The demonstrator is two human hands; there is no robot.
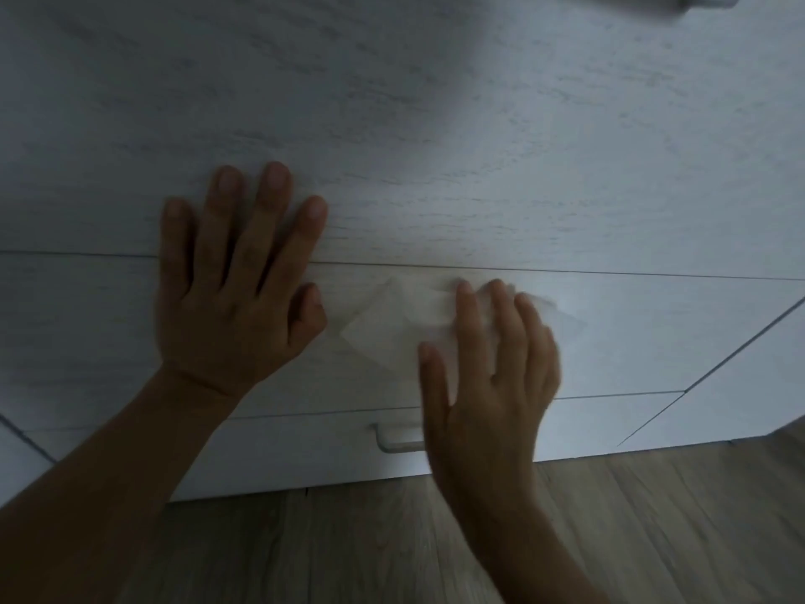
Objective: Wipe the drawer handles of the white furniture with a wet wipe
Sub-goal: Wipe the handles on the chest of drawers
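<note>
With my left hand (235, 289) spread flat at 9 o'clock, straight fingers of my right hand (492, 385) only pressed the wet wipe (392, 324) at centre, so it could have slipped free before the drawer handle (396, 440) at 6.

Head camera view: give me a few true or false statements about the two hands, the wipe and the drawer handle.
1. The left hand lies flat, fingers spread, on the white wood-grain furniture front. True.
2. The right hand holds a blue sponge. False: it presses a thin white wet wipe against the front.
3. The wipe covers the curved white drawer handle. False: the handle sits lower, clear of the wipe.
4. The brown plank floor shows below the furniture. True.
</note>
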